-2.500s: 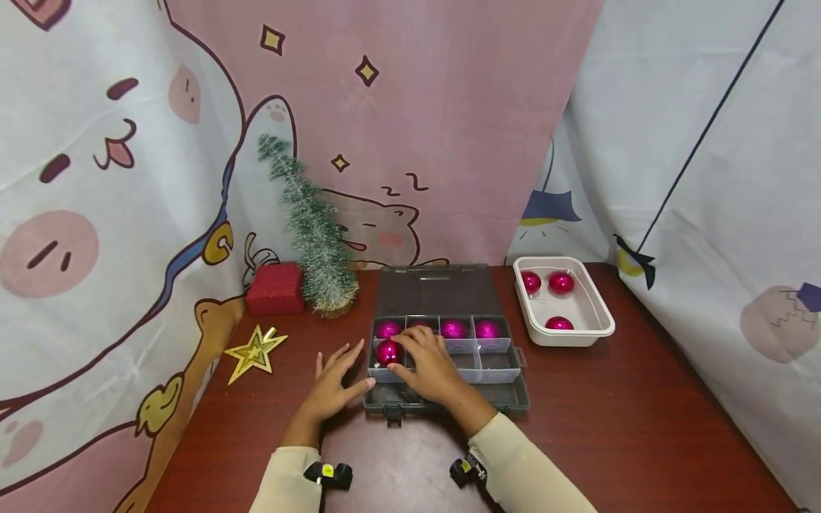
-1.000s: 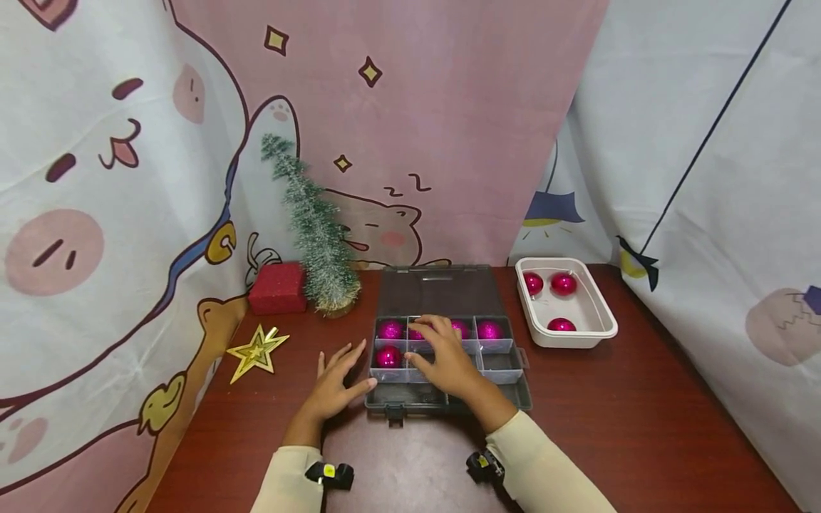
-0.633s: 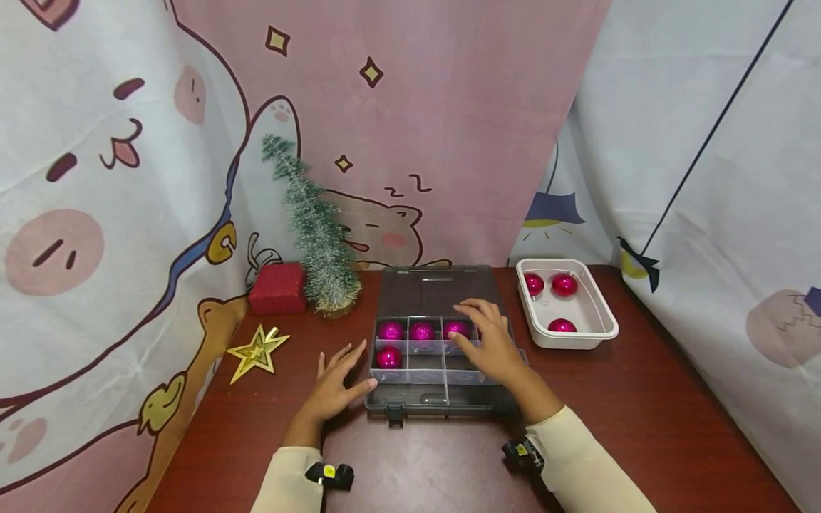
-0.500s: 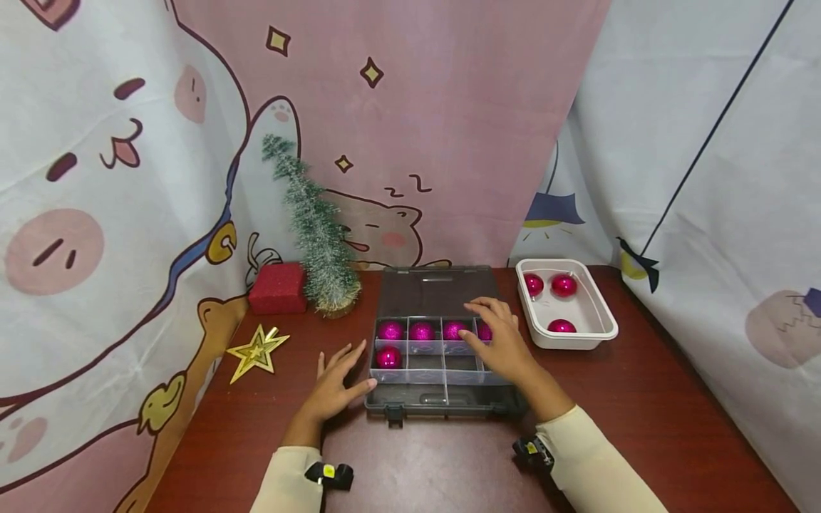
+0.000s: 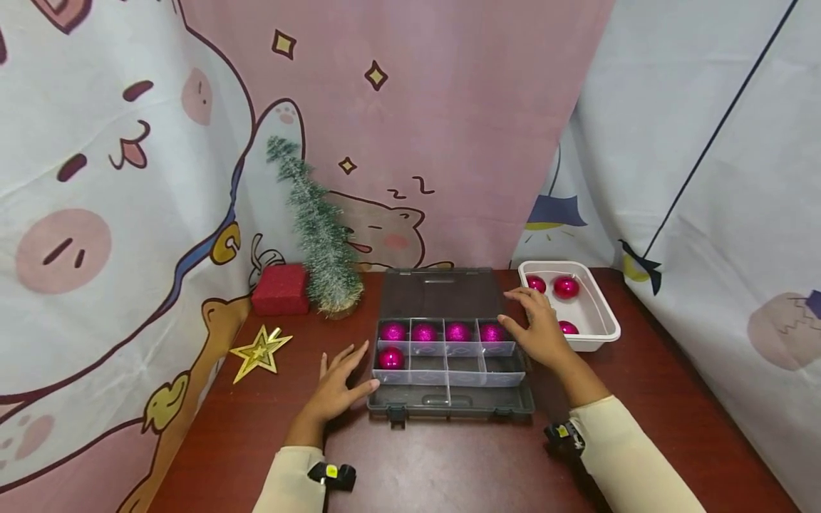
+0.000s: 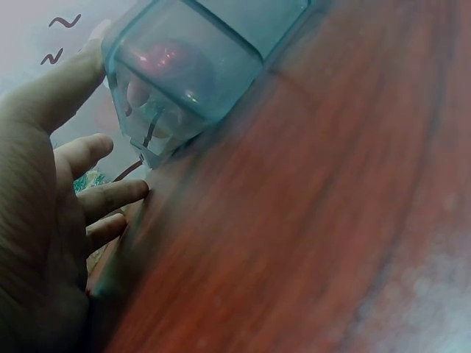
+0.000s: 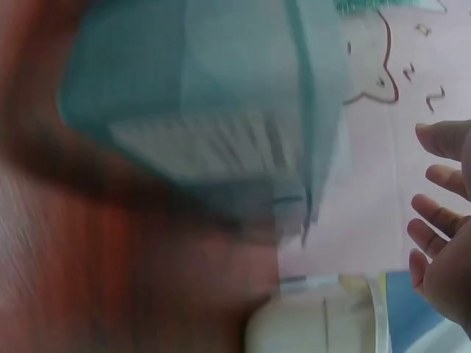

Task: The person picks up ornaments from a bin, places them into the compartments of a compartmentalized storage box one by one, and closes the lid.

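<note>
A grey divided box [image 5: 449, 410] lies on the table with its lid folded back. Glittery magenta baubles [image 5: 458, 332] fill its back row of compartments, and a shiny bauble [image 5: 391, 358] sits in the left compartment of the middle row. My left hand [image 5: 336, 388] rests at the box's left side, thumb near its edge and fingers spread; the left wrist view shows the thumb against the clear wall. Holding nothing, my right hand [image 5: 539, 328] hovers between the box and a white tub [image 5: 603, 306], its fingers loosely bent. Inside the tub are shiny baubles [image 5: 566, 287], one partly hidden by the hand.
At the back left stand a small frosted Christmas tree [image 5: 323, 242] and a red block [image 5: 280, 290]. A gold star [image 5: 261, 353] lies in front of them on the brown table [image 5: 430, 470]. Printed curtains [image 5: 462, 128] enclose the back and sides.
My right hand has let go of the shiny bauble in the middle row's left compartment and moved right, across the box to the tub. My left hand has stayed in place.
</note>
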Motion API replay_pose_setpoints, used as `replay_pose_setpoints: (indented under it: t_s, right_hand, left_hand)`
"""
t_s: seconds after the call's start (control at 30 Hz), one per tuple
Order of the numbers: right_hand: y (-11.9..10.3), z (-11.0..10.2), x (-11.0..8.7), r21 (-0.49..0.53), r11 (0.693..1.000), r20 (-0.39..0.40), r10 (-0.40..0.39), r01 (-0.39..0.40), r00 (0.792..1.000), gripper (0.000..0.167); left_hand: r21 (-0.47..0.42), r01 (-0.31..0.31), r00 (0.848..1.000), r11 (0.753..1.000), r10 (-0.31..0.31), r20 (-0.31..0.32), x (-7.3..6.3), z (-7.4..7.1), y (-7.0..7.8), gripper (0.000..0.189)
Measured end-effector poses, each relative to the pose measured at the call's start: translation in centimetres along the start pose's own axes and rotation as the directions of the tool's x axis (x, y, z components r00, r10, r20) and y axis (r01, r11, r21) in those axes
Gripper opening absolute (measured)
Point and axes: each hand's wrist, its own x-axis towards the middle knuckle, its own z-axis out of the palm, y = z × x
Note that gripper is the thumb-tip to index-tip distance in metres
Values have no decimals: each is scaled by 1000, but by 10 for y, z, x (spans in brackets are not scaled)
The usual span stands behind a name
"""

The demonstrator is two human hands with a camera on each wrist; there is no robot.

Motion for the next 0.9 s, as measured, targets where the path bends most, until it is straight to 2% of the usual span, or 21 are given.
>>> replay_pose_setpoints:
  t_s: [0.2, 0.3, 0.47, 0.67, 0.9]
  right_hand:
    - [22, -26, 10, 13, 1000, -31, -5, 6, 1000, 46]
    - [37, -42, 15, 10, 1000, -10, 9, -9, 1000, 44]
    - [64, -65, 17, 15, 996, 70, 82, -83, 994, 43]
    - [81, -83, 20, -44, 978, 133, 209, -204, 969, 43]
    - [89, -86, 21, -95, 963, 245, 268, -252, 932, 48]
  left_hand:
    - [-17, 8, 1000, 1000, -8, 17, 2, -2, 2, 87]
    - [-19, 10, 1000, 1000, -9, 20, 2, -3, 2, 87]
    - [-22, 9, 1000, 1000, -9, 18, 1, -2, 0, 87]
    - [-13, 4, 1000, 1000, -4, 8, 1, -1, -1, 87]
    - [-16, 7, 1000, 1000, -7, 17, 2, -1, 1, 87]
